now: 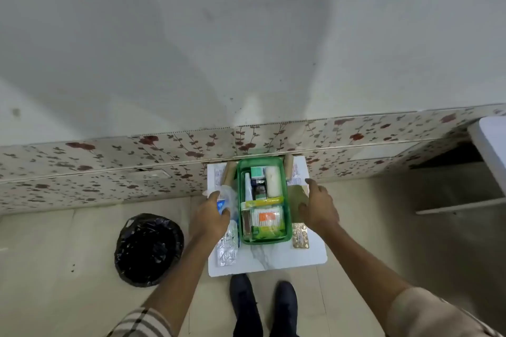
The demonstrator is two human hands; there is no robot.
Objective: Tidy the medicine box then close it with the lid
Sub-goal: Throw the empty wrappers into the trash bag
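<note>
Your left hand (212, 215) grips what looks like clear soft packaging; right hand (317, 206) open, empty. Green plastic medicine box (286, 200) sits mid-desk (273, 262): light, stiff, grab rims.

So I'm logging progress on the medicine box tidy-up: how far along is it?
Partly done. The green medicine box already holds packed items, including a white bandage roll. In hand: the left hand is at a clear plastic bag beside the box; the right hand rests on what looks like the green lid. Left: blister packs and a gold strip remain outside, and the box is uncovered.
</note>
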